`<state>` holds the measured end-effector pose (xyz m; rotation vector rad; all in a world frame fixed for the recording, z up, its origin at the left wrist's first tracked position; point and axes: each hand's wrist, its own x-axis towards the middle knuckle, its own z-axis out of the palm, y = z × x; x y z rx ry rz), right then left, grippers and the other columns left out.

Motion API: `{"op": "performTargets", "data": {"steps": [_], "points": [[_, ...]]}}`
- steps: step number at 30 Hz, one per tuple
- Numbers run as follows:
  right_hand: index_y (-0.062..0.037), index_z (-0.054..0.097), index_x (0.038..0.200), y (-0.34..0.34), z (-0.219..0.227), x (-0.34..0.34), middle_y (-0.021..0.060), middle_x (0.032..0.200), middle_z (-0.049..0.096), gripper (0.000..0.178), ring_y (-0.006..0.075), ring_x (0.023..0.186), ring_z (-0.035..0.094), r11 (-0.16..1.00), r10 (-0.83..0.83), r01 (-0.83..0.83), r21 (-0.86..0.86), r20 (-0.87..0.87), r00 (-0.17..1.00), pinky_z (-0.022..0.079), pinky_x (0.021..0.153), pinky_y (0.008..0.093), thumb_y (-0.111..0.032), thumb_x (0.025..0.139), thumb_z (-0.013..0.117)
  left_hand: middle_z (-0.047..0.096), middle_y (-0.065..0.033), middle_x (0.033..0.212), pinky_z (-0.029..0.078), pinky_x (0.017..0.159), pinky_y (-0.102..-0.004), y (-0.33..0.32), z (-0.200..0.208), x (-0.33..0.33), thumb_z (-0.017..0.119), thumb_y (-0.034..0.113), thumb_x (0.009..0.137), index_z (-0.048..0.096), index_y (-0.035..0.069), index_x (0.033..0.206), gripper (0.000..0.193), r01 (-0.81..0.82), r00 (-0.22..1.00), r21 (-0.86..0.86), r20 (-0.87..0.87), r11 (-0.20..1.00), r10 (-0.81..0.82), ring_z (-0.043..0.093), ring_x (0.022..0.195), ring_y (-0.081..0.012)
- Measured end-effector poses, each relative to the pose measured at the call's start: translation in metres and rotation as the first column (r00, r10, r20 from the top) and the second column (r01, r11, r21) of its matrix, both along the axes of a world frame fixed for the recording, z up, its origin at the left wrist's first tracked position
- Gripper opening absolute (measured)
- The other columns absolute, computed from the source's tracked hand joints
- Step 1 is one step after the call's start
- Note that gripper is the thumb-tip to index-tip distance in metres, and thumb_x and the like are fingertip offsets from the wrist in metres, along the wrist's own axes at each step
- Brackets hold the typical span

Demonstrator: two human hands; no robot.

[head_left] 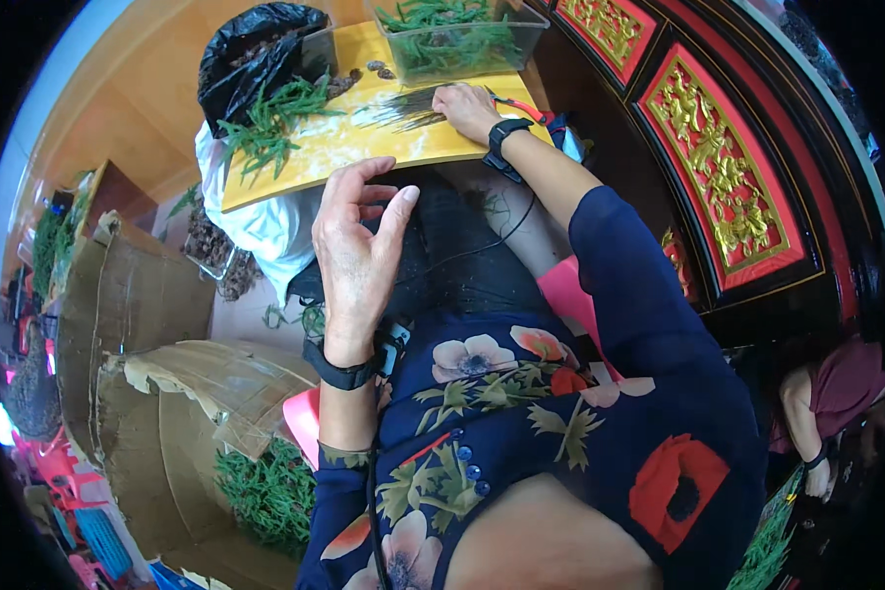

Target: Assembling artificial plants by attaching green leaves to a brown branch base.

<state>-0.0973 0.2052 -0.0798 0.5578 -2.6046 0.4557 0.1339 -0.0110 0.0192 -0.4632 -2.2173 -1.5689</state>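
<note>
Head view, clock directions taken from the frame centre unless noted.

Right hand [467,111]: at 12 o'clock, over the yellow board [349,167]. Fingers bent down onto the right end of a bundle of thin dark stems [418,108]; whether they pinch it or only press on it cannot be told, as the fingertips are hidden. The bundle lies flat on the board, free ends fanned toward 9 o'clock. A red-handled tool [516,106] lies just beside the hand, toward 3 o'clock of it.

Left hand [354,246]: at 10 o'clock, near the board's front edge. Thumb apart from the bent fingers, nothing held between them. Both wrists carry black bands.

Surroundings of the bundle: green sprigs [280,123] at its 9 o'clock, on the board; small brown cones [379,69] at its 11 o'clock; clear plastic box [506,64] at its 1 o'clock, holding more greenery. A black plastic bag [226,84] stands at the board's far left corner, between 10 and 11 o'clock.

Farther out: open cardboard box [133,295] at 8 to 9 o'clock, green foliage [270,492] at 7; red-and-gold carved panel [718,162] at 2; another person's forearm [801,408] at 4.
</note>
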Motion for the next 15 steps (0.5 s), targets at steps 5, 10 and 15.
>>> {"op": "performTargets", "data": {"steps": [5, 10, 15], "points": [[-0.0080, 0.059, 0.079, 0.007, -0.007, 0.001, 0.0153, 0.077, 0.062, 0.015, 0.0350, 0.077, 0.059, 0.997, -0.076, 0.076, -0.021, -0.006, 0.997, 0.044, 0.068, 0.0448, -0.019, 0.082, 0.049, 0.058, -0.0111, 0.096, 0.049, 0.066, -0.0259, 0.004, 0.000, 0.000, 0.066, 0.006, 0.077, 0.058, -0.002, 0.103, 0.029, 0.011, 0.999, 0.037, 0.031, 0.999, -0.012, 0.061, 0.077, -0.0157], [-0.0067, 0.060, 0.079, -0.001, 0.009, 0.010, 0.0164, 0.076, 0.062, 0.015, 0.0359, 0.076, 0.059, 0.996, -0.083, 0.085, -0.030, 0.034, 0.996, 0.045, 0.068, 0.0449, -0.018, 0.081, 0.049, 0.058, -0.0098, 0.096, 0.048, 0.066, -0.0253, 0.000, -0.007, -0.002, 0.066, 0.006, 0.078, 0.058, -0.002, 0.104, 0.029, 0.001, 0.994, 0.102, 0.104, 0.995, -0.012, 0.060, 0.076, -0.0140], [-0.0053, 0.059, 0.078, 0.005, 0.000, 0.001, 0.0174, 0.076, 0.062, 0.014, 0.0367, 0.076, 0.059, 0.997, -0.066, 0.067, -0.041, 0.027, 0.997, 0.046, 0.069, 0.0455, -0.016, 0.079, 0.050, 0.058, -0.0086, 0.097, 0.048, 0.067, -0.0247, 0.001, -0.015, -0.013, 0.066, 0.006, 0.078, 0.057, -0.001, 0.104, 0.028, 0.006, 0.986, 0.072, 0.165, 0.997, -0.018, 0.059, 0.077, -0.0133]]}}
